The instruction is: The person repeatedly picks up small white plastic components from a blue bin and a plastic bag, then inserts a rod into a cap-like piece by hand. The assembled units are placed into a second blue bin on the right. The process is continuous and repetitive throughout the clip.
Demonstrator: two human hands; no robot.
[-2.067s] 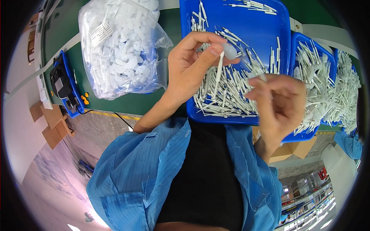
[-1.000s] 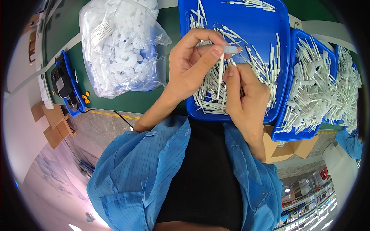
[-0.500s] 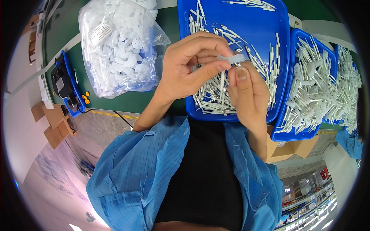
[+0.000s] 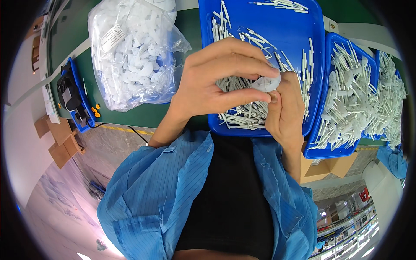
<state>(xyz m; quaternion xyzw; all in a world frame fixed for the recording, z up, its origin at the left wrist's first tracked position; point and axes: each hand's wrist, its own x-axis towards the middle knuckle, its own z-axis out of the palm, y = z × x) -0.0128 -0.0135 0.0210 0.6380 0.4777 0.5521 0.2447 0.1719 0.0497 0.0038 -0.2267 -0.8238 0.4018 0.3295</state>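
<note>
A translucent white plastic piece (image 4: 266, 83), rounded in outline, is pinched between the thumb and fingertips of my left hand (image 4: 216, 78). My right hand (image 4: 286, 104) is closed right against its right side, with the thumb tip just under it. Whatever lies inside the right fingers is hidden. Both hands are over a blue tray (image 4: 260, 132) holding many thin white sticks (image 4: 255, 113), some with fine wire-like ends.
At left lies a clear plastic bag (image 4: 143, 65) full of translucent white pieces. Right of the tray, a second blue tray (image 4: 312, 154) holds sticks with plastic pieces among them, with more beyond. A small blue tray (image 4: 90, 117) with black devices and orange bits (image 4: 97, 110) sits far left.
The plastic piece has turned from a flat strip seen lengthwise to a rounded shape. My left fingers have moved right and spread round it; the right thumb has dropped below it.
</note>
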